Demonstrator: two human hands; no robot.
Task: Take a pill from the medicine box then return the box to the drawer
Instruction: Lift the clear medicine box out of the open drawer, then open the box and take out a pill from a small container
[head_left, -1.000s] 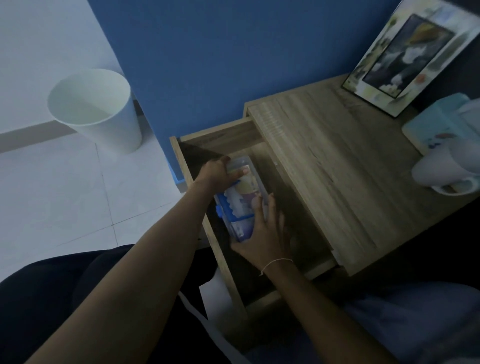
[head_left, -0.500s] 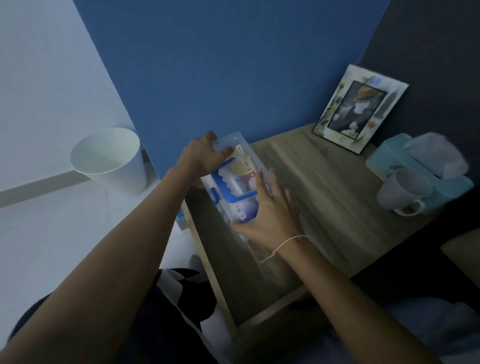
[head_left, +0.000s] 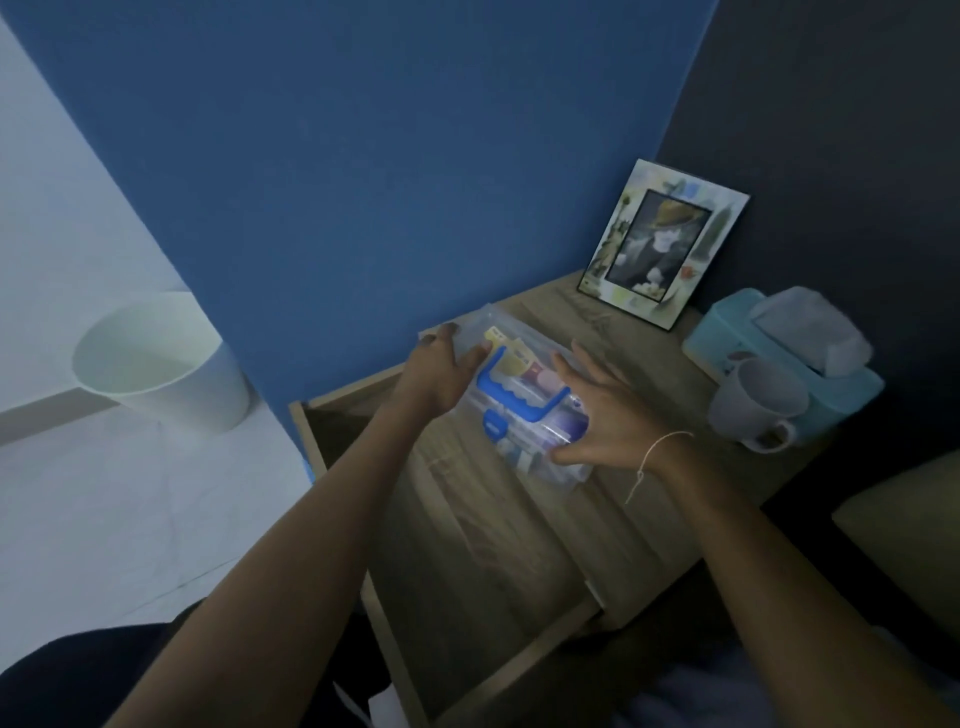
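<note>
Both hands are on the medicine box (head_left: 524, 400), a clear plastic case with a blue handle and blue latch, lid shut. The left hand (head_left: 441, 371) grips its far end, fingers curled over the edge. The right hand (head_left: 605, 421) clasps the near end, fingers spread along the side, a thin string looped round the wrist. The box sits over the worktop (head_left: 613, 499), at the edge beside the open drawer (head_left: 467, 597); whether it touches the wood, I cannot tell. Back on the worktop, a picture frame (head_left: 660, 244) leans against the wall, with a tissue box (head_left: 779, 358) and a pale mug (head_left: 756, 405) to its right. On the floor to the left stands a white bin (head_left: 161, 364).
</note>
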